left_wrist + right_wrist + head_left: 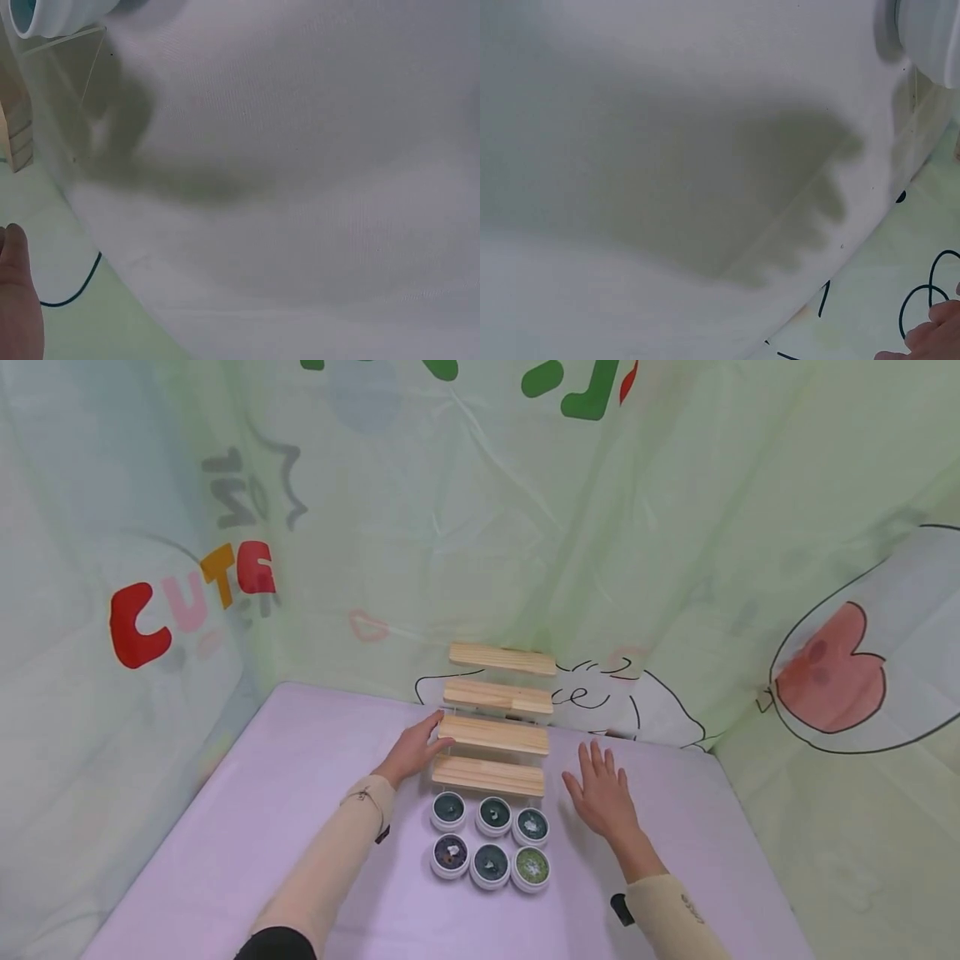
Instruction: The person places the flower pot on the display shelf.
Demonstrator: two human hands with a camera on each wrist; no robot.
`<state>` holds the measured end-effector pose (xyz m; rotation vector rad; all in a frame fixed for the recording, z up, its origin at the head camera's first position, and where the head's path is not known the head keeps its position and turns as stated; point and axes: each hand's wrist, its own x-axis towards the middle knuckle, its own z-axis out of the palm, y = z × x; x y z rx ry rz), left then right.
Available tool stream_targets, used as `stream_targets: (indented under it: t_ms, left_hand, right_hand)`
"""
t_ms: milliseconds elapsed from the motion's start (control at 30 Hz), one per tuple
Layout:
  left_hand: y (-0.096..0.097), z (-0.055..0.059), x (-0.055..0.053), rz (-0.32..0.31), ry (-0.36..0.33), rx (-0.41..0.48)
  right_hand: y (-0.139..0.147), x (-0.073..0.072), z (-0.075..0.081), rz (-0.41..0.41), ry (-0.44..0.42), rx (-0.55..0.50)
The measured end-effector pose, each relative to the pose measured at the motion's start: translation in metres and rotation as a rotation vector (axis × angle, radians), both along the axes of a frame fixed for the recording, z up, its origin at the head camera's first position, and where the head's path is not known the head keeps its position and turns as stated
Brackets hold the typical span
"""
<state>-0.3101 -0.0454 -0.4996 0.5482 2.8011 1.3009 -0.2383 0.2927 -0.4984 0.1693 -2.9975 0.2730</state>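
Note:
A tiered rack with several pale wooden shelves stands at the back of the table. My left hand is at the rack's left side, its thumb and fingertips right at the shelf end. In the left wrist view, its thumb shows below a wooden shelf end. To the right of the rack, my right hand hovers palm down with its fingers extended, apart from the wood. Two rows of round white jars with dark contents sit before the rack, among them a green-topped jar and a purplish one.
A lilac cloth covers the table. Behind it hangs a pale green printed curtain, close to the back of the rack. More curtain encloses both sides. Part of a white jar shows in the right wrist view.

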Motion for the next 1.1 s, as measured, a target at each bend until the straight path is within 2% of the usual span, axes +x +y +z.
stream_targets:
  t_ms: [133, 333, 533, 800, 967, 1100]
  left_hand:
    - [0.001, -0.003, -0.007, 0.001, -0.023, 0.023]
    - [-0.001, 0.003, -0.007, -0.007, -0.049, 0.054]
    - [-0.001, 0.009, -0.005, -0.017, -0.065, 0.066]
    - [-0.001, 0.012, -0.003, -0.02, -0.075, 0.072]
    - [-0.001, 0.01, -0.004, -0.027, -0.064, 0.08]
    - [0.0, 0.007, -0.005, -0.028, -0.057, 0.077]
  right_hand:
    - [-0.003, 0.002, -0.003, 0.014, -0.018, -0.014]
    - [-0.008, 0.005, -0.006, 0.057, -0.042, -0.088]
    - [-0.011, 0.01, -0.012, 0.121, -0.126, -0.247]
    - [-0.015, 0.021, -0.022, 0.14, -0.265, -0.363]
    - [-0.015, 0.027, -0.028, 0.16, -0.305, -0.395]
    - [-0.014, 0.03, -0.032, 0.214, -0.302, -0.4]
